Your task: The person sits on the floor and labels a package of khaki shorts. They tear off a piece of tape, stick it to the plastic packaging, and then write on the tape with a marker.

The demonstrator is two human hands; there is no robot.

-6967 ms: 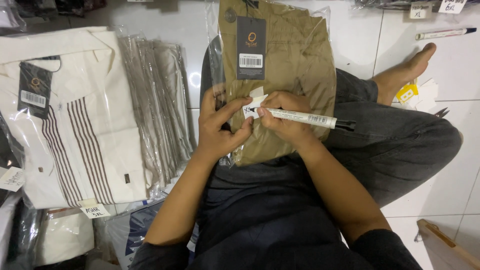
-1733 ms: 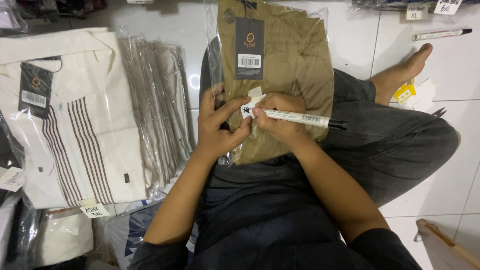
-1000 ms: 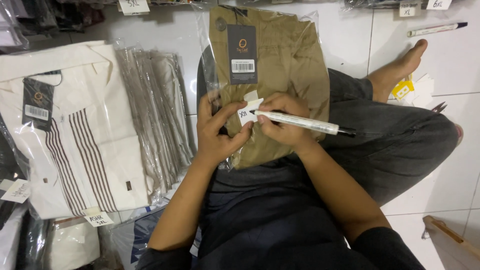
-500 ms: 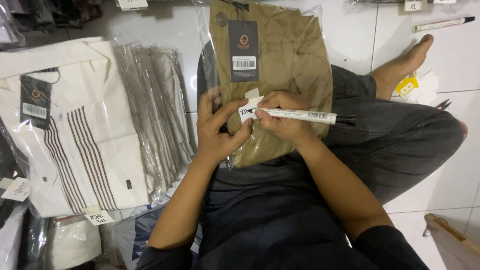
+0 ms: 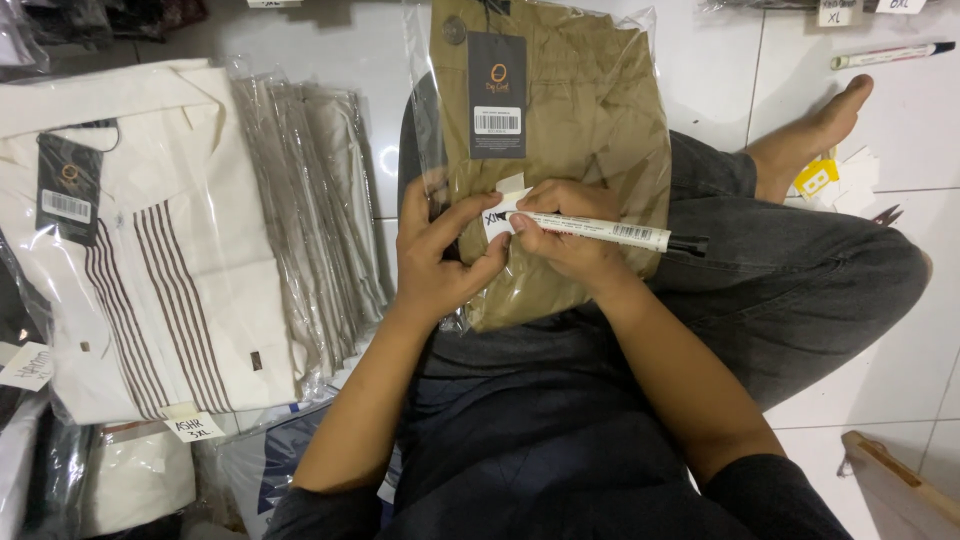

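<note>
Floor: white tiles; the person sat cross-legged on them, bagged clothes all around.
Lap: a tan garment in a clear bag lay across the thighs, upper end toward the tiles.
Label: a small white paper label sat on the bag's front, between both hands.
Left hand: fingers curled round the bag's edge, thumb and fingertips pinning the label flat.
Right hand: clenched in a writing grip on a white marker, tip on the label.
Left of the person: a cream striped shirt in a bag beside a stack of bagged clothes.
Far right: a second marker on the tiles, well apart.
Handling, judged: the bagged garment looked light and soft, the film slippery; best gripped at an edge with the fabric pinched through. The label looked flimsy and easily shifted.
</note>
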